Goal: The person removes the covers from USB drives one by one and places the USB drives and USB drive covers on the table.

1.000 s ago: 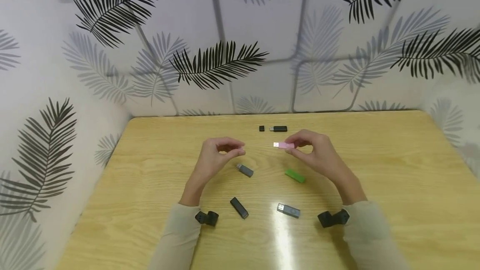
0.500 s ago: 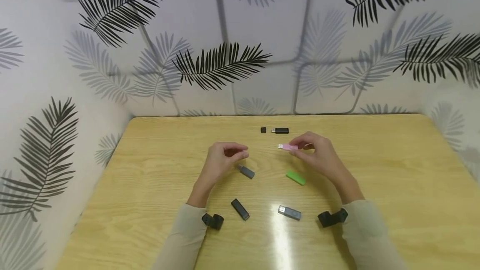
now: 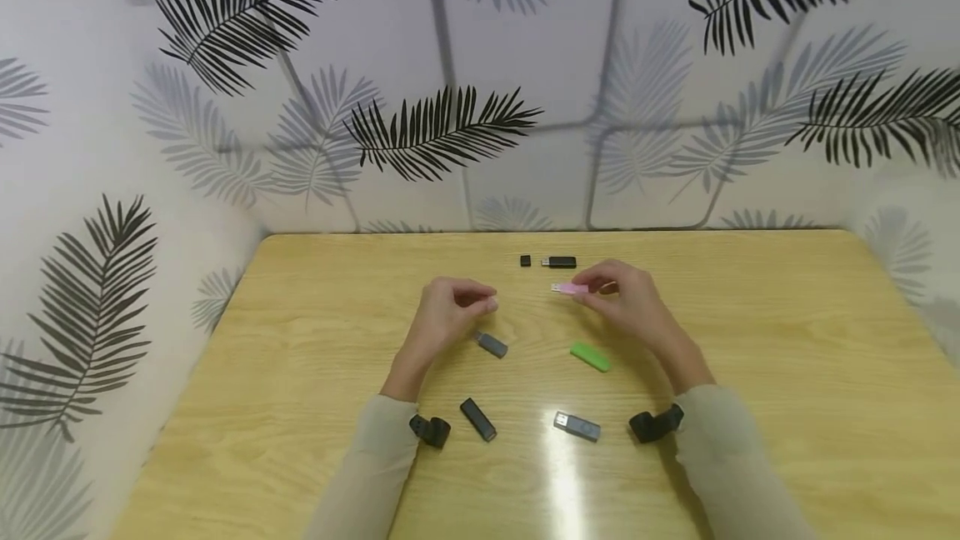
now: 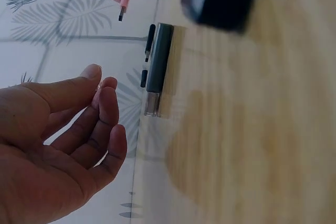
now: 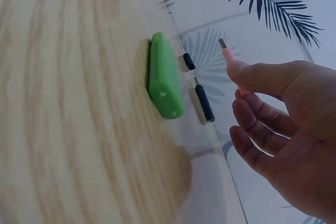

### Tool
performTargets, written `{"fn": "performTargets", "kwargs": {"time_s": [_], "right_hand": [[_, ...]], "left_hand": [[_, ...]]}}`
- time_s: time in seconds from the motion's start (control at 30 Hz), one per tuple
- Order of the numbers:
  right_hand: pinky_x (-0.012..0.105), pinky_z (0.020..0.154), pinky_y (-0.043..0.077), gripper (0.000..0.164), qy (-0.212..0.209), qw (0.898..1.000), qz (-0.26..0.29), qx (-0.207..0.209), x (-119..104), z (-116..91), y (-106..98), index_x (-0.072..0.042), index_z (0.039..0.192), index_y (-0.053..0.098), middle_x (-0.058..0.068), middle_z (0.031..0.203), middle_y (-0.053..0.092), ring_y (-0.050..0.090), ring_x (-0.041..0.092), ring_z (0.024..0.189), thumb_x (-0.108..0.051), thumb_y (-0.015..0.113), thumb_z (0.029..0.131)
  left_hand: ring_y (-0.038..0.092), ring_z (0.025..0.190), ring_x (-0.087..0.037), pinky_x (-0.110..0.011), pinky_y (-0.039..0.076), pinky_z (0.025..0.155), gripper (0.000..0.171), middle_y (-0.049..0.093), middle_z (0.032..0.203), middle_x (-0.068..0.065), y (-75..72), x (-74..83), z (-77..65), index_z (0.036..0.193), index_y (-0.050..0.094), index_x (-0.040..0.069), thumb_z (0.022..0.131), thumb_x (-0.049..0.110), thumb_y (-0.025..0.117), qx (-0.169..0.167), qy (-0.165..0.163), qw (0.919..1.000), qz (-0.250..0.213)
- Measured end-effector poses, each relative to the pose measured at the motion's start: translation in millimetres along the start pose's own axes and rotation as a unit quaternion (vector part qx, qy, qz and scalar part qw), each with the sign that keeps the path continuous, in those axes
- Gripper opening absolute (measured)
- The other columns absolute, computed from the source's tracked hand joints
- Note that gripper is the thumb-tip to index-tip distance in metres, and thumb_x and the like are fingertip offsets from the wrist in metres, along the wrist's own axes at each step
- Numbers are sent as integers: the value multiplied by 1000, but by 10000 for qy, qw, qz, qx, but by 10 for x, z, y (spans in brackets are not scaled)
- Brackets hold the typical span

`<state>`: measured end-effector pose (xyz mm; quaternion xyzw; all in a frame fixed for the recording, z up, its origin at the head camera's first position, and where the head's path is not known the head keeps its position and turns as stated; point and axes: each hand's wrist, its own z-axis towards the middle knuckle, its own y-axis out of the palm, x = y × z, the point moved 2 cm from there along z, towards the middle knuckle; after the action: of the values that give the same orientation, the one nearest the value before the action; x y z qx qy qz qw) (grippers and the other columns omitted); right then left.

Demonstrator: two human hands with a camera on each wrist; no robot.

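Right hand: pinches the pink USB stick, plug pointing left; the wrist views show it raised off the table.
Left hand: thumb and forefinger together; the left wrist view shows a small pale piece pinched there.
Green stick: near the right hand; its end shows in the right wrist view.
Blue-gray stick: near side, head view only.

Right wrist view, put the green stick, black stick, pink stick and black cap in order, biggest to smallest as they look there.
1. Green stick
2. Black stick
3. Black cap
Unranked: pink stick, since the right hand covers part of it.
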<state>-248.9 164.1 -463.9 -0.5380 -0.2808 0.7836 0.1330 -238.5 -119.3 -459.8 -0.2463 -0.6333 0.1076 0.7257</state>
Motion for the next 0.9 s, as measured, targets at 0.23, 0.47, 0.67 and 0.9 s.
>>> {"fn": "performTargets", "kwargs": {"time_s": [0.23,0.47,0.67,0.9], "right_hand": [[38,82,59,16,173,9998,-47,19,89,125,78,-1,106,75,11,100,71,66,25,92,-1,77,91],[43,85,58,16,445,9989,-89,-70,174,218,112,0,108,75,14,103,69,65,28,94,-1,75,93],[46,85,57,17,658,9977,-132,-36,227,275,127,0,109,75,16,104,71,68,30,95,-7,77,93],[44,85,56,17,780,9967,-178,-104,247,299,147,-1,109,75,15,106,72,68,29,96,-8,77,94]], "left_hand": [[70,93,-20,-36,57,82,18,76,104,-5,11,-5,215,109,80,4,94,14,76,-36,-110,9993,366],[68,96,-21,-34,57,80,16,75,108,-5,74,-9,417,108,81,8,95,16,76,-133,-514,9947,879],[69,99,-24,-36,58,83,14,76,107,-7,161,31,546,105,81,7,94,14,77,-245,-341,9930,1101],[69,98,-22,-34,57,83,14,76,105,-6,299,77,636,104,82,8,93,16,78,-363,-362,9894,1360]]}}
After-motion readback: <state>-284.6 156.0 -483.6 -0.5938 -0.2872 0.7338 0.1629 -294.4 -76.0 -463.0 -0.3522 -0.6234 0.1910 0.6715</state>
